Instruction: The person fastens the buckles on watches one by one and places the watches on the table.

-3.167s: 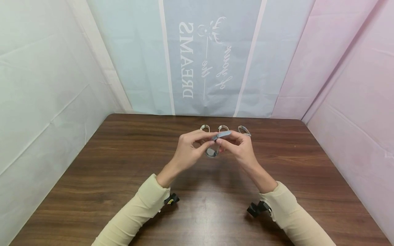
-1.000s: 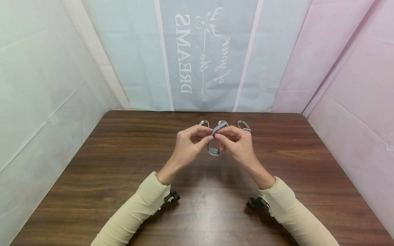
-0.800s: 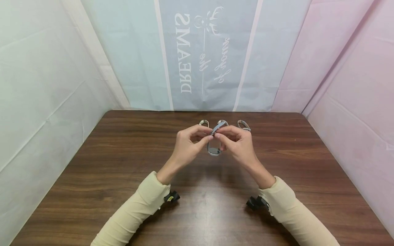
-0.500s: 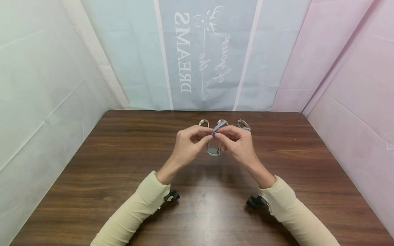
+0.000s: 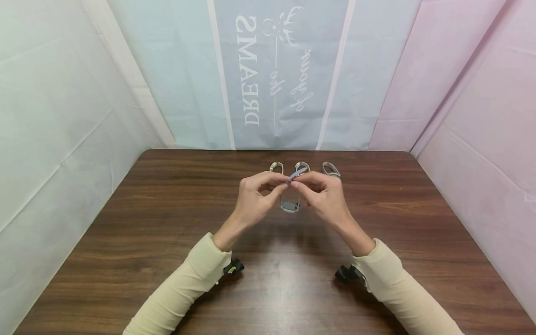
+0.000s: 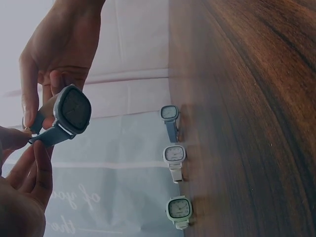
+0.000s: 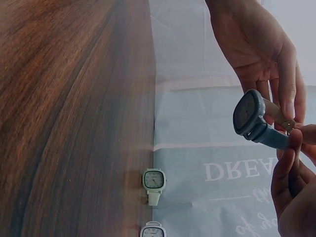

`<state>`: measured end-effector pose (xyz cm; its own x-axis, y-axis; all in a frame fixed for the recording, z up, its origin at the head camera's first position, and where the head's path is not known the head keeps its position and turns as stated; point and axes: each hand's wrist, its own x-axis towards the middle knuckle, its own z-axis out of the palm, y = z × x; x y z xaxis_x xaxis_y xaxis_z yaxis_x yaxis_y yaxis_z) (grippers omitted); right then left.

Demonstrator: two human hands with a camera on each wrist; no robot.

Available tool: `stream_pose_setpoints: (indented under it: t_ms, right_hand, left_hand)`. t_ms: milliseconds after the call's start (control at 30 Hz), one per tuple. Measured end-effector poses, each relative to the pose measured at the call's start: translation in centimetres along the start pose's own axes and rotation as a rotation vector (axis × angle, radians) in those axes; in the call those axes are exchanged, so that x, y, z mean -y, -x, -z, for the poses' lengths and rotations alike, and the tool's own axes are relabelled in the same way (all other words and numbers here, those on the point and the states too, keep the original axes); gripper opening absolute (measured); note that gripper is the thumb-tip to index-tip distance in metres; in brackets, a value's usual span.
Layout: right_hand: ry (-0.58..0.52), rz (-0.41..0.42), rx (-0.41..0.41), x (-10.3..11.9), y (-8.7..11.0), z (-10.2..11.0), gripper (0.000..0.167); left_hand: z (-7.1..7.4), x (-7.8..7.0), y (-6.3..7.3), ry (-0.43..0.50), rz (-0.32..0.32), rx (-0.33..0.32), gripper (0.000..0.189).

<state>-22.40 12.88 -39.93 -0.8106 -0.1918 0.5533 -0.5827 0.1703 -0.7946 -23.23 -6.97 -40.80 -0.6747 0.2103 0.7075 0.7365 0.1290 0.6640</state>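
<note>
A blue-grey wristwatch [image 5: 290,207] with a rounded square case hangs in the air between both hands, its strap looped above the case. My left hand [image 5: 256,197] pinches the strap near its buckle between thumb and forefinger. From the other side my right hand [image 5: 325,196] pinches the strap close by, thumbs nearly meeting. A free strap end sticks up past the fingertips to the right. The left wrist view shows the dark watch face [image 6: 76,109] turned toward the camera. Fingers cover most of the buckle area.
Three more watches stand in a row near the table's back edge: a pale green one [image 6: 178,208], a white one [image 6: 175,154] and a blue one [image 6: 169,112]. The brown wood table [image 5: 167,223] is bounded by a cloth backdrop [image 5: 201,93] and white side walls.
Since the earliest frame, the strap's free end has tilted upward and the case has swung level below the hands. Over the last second, hands stay almost still, with small shifts of the strap.
</note>
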Motion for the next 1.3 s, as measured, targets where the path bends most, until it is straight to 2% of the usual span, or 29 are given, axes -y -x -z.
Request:
stream_pose_setpoints:
  t_ms: [267, 533, 633, 867, 1100, 1300]
  right_hand:
    - [0.033, 0.041, -0.006, 0.03, 0.19, 0.07, 0.006]
    - [0.103, 0.096, -0.039, -0.31, 0.29, 0.05, 0.006]
    - [0.128, 0.094, -0.045, -0.37, 0.27, 0.08, 0.005]
    - [0.167, 0.056, -0.053, 0.07, 0.11, 0.01, 0.005]
    - [0.184, 0.037, -0.055, 0.14, 0.0, -0.08, 0.007]
    - [0.186, 0.016, -0.067, 0.24, -0.08, -0.14, 0.007]
  left_hand:
    - [-0.07, 0.18, -0.1, -0.074, -0.077, 0.004, 0.011]
    - [-0.21, 0.23, -0.23, -0.078, -0.058, 0.027, 0.011]
    - [-0.33, 0.36, -0.16, -0.029, -0.015, 0.03, 0.011]
    - [-0.57, 0.54, 0.11, 0.125, 0.164, 0.022, 0.015]
    - [-0.69, 0.43, 0.16, 0.17, 0.209, 0.005, 0.016]
    - [-0.79, 0.43, 0.12, 0.265, 0.249, -0.004, 0.017]
